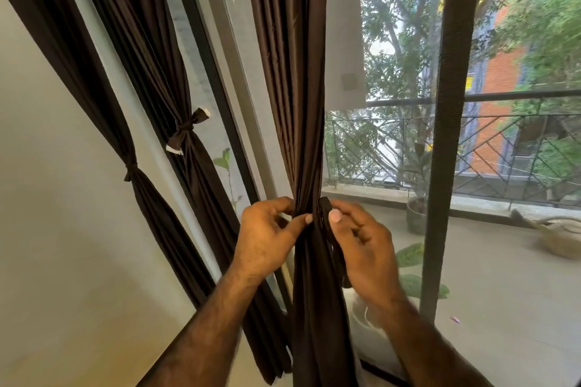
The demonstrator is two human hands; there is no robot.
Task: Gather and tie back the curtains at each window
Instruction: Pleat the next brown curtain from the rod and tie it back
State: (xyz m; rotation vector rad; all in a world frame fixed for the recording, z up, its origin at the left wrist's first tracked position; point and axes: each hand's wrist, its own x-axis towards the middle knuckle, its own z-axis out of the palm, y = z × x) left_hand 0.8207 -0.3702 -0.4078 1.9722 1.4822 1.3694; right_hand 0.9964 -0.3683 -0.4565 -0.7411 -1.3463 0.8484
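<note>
Beside the balcony window, the gathered curtain [309,135] hangs upright between both hands, left hand [267,239] pinching its folds, right hand [361,245] gripping the tie-back strap [327,223].

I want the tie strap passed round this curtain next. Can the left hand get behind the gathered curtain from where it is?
Probably yes. The left hand already pinches the gathered curtain at its left edge, and nothing shows blocking that side.

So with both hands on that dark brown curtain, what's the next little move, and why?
Probably wrapping the dark fabric tie strip, pinched by the right hand, around the gathered dark brown curtain held by the left hand; it isn't knotted yet, unlike the two tied curtains alongside.
</note>
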